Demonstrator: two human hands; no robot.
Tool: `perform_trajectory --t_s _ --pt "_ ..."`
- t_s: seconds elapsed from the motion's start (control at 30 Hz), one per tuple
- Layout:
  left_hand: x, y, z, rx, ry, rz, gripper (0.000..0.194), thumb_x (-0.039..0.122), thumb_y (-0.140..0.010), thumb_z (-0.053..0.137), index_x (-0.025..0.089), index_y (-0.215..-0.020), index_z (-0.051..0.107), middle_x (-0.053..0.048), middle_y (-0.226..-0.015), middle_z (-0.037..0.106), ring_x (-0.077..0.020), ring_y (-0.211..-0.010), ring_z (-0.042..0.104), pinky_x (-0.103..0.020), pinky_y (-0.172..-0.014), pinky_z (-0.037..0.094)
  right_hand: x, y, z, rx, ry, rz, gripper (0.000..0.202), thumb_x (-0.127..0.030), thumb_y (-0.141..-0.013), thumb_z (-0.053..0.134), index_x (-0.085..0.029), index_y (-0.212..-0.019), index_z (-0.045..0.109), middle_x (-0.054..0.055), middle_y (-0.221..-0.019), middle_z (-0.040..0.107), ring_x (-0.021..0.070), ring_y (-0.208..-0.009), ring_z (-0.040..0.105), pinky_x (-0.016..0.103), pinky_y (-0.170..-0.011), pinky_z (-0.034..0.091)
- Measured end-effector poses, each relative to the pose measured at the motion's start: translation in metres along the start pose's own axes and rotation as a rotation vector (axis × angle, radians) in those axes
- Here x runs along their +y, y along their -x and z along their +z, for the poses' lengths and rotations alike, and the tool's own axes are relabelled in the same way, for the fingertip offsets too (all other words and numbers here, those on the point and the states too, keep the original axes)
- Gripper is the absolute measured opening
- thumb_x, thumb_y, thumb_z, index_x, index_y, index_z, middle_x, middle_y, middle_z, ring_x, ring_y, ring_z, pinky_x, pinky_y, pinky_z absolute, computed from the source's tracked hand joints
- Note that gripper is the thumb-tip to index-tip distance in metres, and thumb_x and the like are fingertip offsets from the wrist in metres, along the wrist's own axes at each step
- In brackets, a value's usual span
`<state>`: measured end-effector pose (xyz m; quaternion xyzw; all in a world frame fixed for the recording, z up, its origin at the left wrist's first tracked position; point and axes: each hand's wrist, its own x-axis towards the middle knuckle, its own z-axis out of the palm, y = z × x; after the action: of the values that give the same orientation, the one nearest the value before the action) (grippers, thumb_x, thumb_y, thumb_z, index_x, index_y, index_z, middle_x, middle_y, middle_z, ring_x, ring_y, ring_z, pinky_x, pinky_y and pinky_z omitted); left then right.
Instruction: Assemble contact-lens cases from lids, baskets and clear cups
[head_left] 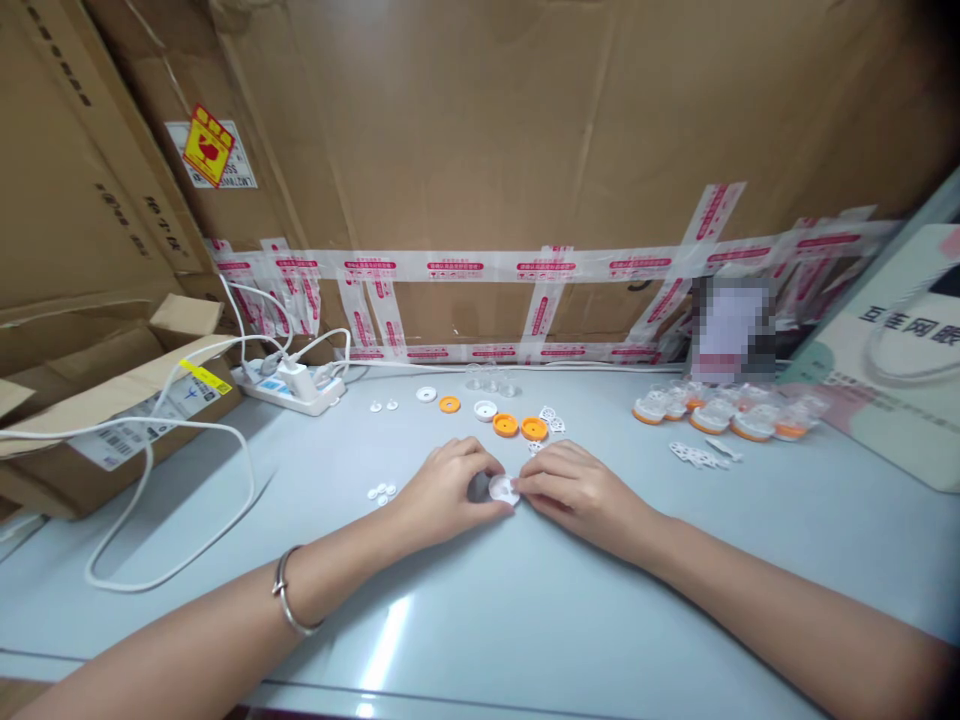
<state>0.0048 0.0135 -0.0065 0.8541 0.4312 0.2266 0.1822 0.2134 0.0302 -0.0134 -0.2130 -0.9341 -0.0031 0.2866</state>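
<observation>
A round white plastic cup-like part (501,489) is between my hands on the grey table. My left hand (454,490) curls around its left side, thumb at the near edge and fingers at the far edge. At its right rim, the fingertips of my right hand (574,492) are pinched together; whether they hold a small piece there is too small to tell. Just beyond lie orange rings (505,425), a white ring (485,410) and white perforated pieces (555,420). Several small white caps (382,492) lie left of my left hand.
A white power strip (292,388) with cables and an open cardboard box (112,400) stand at the left. Several orange-and-clear round assemblies (739,410) sit at the right, near white flat pieces (697,456) and a printed bag (892,350). A large taped carton (480,150) walls the back.
</observation>
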Motion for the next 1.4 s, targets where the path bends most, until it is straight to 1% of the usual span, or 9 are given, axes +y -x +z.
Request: perform_trajectory --t_s 0.3,0.7,0.83,0.93,1.0,1.03,1.1,1.23,1.4 --pt "0.000 0.000 -0.001 -0.007 0.006 -0.006 0.027 0.041 -0.074 0.062 0.021 -0.092 0.060 -0.003 -0.091 0.056 -0.0191 -0.086 0.053 -0.032 -0.079 0.040 -0.002 0.000 -0.001 -0.047 0.039 -0.021 0.017 -0.015 -0.085 0.047 -0.019 -0.094 0.062 0.005 -0.083 0.065 0.0163 -0.083 0.056 0.032 -0.076 0.042" --pt "0.001 0.001 -0.002 0.003 0.008 0.001 0.027 0.040 -0.074 0.062 0.021 -0.093 0.062 -0.003 -0.091 0.058 -0.0194 -0.086 0.053 -0.032 -0.079 0.040 -0.006 -0.001 -0.003 -0.152 -0.007 0.046 0.019 -0.012 -0.082 0.047 -0.018 -0.092 0.061 0.006 -0.084 0.063 0.0174 -0.081 0.056 0.033 -0.074 0.043" --pt "0.001 0.002 -0.002 0.007 0.011 -0.004 0.027 0.040 -0.074 0.062 0.021 -0.093 0.063 -0.003 -0.092 0.058 -0.0197 -0.086 0.054 -0.032 -0.080 0.040 -0.007 -0.002 -0.004 -0.127 -0.067 0.075 0.020 -0.012 -0.083 0.047 -0.020 -0.094 0.062 0.006 -0.085 0.063 0.0174 -0.082 0.056 0.034 -0.075 0.044" --pt "0.002 0.002 -0.002 0.008 0.012 -0.014 0.027 0.040 -0.073 0.063 0.023 -0.094 0.063 -0.003 -0.093 0.058 -0.0199 -0.087 0.054 -0.033 -0.081 0.039 0.001 -0.002 -0.008 0.039 -0.157 0.177 0.020 -0.015 -0.084 0.047 -0.022 -0.098 0.060 0.006 -0.089 0.064 0.0174 -0.085 0.057 0.033 -0.077 0.045" --pt "0.002 0.002 -0.003 0.006 0.019 -0.018 0.026 0.038 -0.074 0.062 0.024 -0.095 0.063 -0.003 -0.093 0.058 -0.0197 -0.088 0.054 -0.033 -0.082 0.038 0.013 -0.002 -0.011 0.161 -0.153 0.271 0.019 -0.017 -0.085 0.047 -0.022 -0.097 0.060 0.006 -0.091 0.064 0.0185 -0.087 0.056 0.035 -0.078 0.045" --pt "0.002 0.002 -0.003 0.004 0.024 -0.018 0.026 0.037 -0.074 0.062 0.024 -0.096 0.063 -0.003 -0.093 0.058 -0.0196 -0.089 0.054 -0.033 -0.083 0.038 0.020 -0.002 -0.012 0.195 -0.133 0.315 0.018 -0.017 -0.085 0.047 -0.021 -0.096 0.061 0.007 -0.091 0.064 0.0192 -0.087 0.056 0.036 -0.078 0.044" --pt "0.002 0.002 -0.003 -0.001 0.034 -0.019 0.026 0.037 -0.074 0.062 0.024 -0.097 0.063 -0.002 -0.093 0.058 -0.0195 -0.090 0.053 -0.033 -0.083 0.037 0.034 -0.002 -0.013 0.203 -0.089 0.392 0.016 -0.019 -0.084 0.048 -0.020 -0.092 0.062 0.007 -0.088 0.063 0.0204 -0.087 0.056 0.037 -0.078 0.044" --pt "0.001 0.002 -0.004 -0.007 0.043 -0.024 0.027 0.037 -0.074 0.062 0.024 -0.097 0.063 -0.003 -0.094 0.058 -0.0197 -0.090 0.053 -0.033 -0.083 0.037 0.050 -0.002 -0.006 0.126 -0.089 0.503 0.014 -0.022 -0.083 0.052 -0.019 -0.087 0.065 0.007 -0.088 0.062 0.0205 -0.087 0.056 0.037 -0.080 0.044" --pt "0.001 0.004 -0.004 -0.002 0.036 -0.013 0.026 0.037 -0.074 0.062 0.024 -0.097 0.063 -0.003 -0.094 0.058 -0.0197 -0.091 0.053 -0.033 -0.083 0.037 0.052 -0.004 -0.001 0.078 -0.121 0.508 0.015 -0.020 -0.083 0.051 -0.019 -0.082 0.066 0.006 -0.086 0.063 0.0194 -0.084 0.058 0.036 -0.079 0.046"
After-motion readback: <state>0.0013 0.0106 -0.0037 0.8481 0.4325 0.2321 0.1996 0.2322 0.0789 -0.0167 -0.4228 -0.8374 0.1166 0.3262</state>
